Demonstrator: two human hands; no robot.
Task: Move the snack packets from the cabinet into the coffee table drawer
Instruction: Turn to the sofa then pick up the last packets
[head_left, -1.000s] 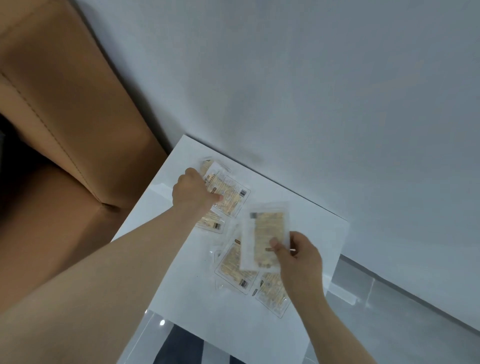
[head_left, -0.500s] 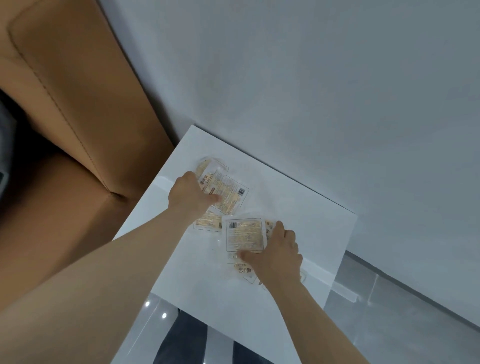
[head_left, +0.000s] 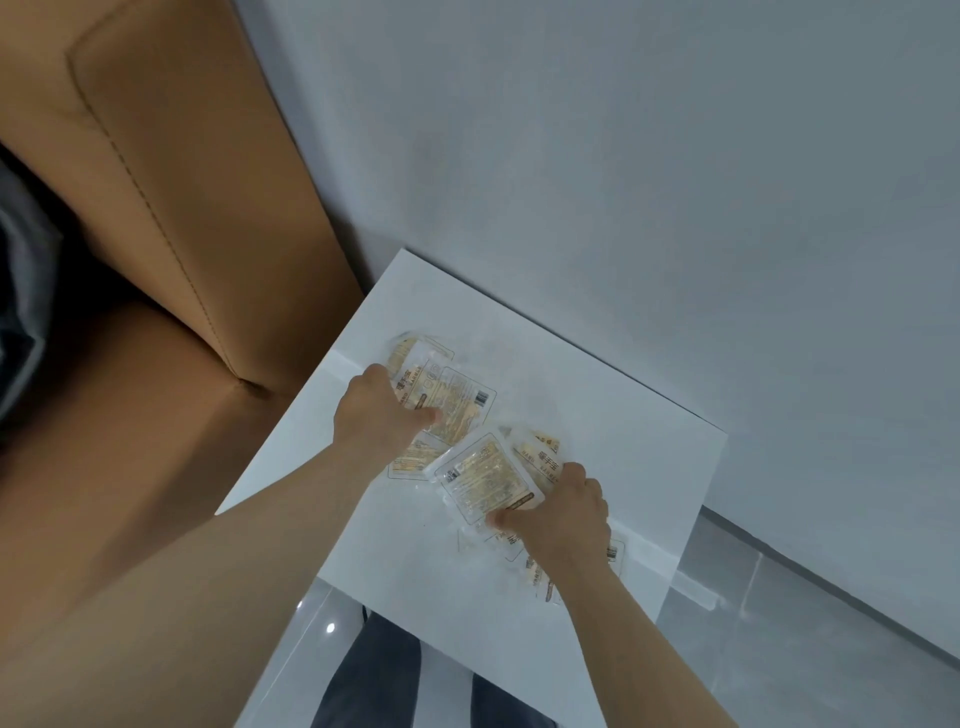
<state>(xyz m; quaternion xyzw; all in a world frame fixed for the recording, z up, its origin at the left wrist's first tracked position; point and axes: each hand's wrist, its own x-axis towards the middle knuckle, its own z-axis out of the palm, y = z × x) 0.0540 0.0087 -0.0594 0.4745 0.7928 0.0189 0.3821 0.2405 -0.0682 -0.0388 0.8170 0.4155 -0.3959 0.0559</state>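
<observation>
Several clear snack packets with yellowish contents lie spread on the white cabinet top (head_left: 639, 447). My left hand (head_left: 376, 415) grips the far packet (head_left: 457, 402), thumb on top of it. More packets stick out behind and under that hand. My right hand (head_left: 563, 514) pinches the near packet (head_left: 485, 475) at its lower corner, with another packet (head_left: 540, 452) tucked behind it. Other packets (head_left: 535, 569) lie partly hidden under my right wrist. No coffee table drawer is in view.
A tan leather sofa arm (head_left: 171, 218) stands at the left, against the cabinet's left edge. A grey wall (head_left: 623, 156) rises behind the cabinet. My legs in dark trousers (head_left: 384, 675) and glossy grey floor tiles (head_left: 779, 649) show below.
My right hand came down with its packet from mid-air onto the pile and now gathers packets there. My left hand has stayed on the far packet.
</observation>
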